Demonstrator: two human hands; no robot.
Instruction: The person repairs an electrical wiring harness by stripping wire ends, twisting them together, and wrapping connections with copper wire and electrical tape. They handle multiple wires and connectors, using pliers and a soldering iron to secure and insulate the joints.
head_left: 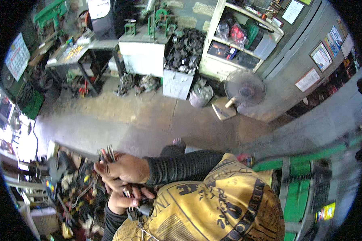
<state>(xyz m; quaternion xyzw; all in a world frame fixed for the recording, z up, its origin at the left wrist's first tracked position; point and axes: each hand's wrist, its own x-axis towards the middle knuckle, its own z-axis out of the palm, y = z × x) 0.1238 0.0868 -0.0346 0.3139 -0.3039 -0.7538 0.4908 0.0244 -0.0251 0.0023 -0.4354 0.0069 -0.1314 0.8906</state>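
My right hand (pixel 124 168), at the end of a black-sleeved arm, is curled around several thin silver metal rods (pixel 107 152) whose ends stick up past the fingers. Just below it, my left hand (pixel 122 199) is closed with bent fingers around a small dark part with a rounded grey end (pixel 145 209). The hands nearly meet in front of my yellow printed shirt (pixel 221 197). Between them, finger overlap and blur hide the finer details.
A cluttered heap of tools and wires (pixel 82 184) lies beside my hands. Across the floor stand a pedestal fan (pixel 245 88), a white bin of dark parts (pixel 175 85), a cream shelf cabinet (pixel 213 66) and a workbench (pixel 68 57). Green metal framing (pixel 297 193) is at right.
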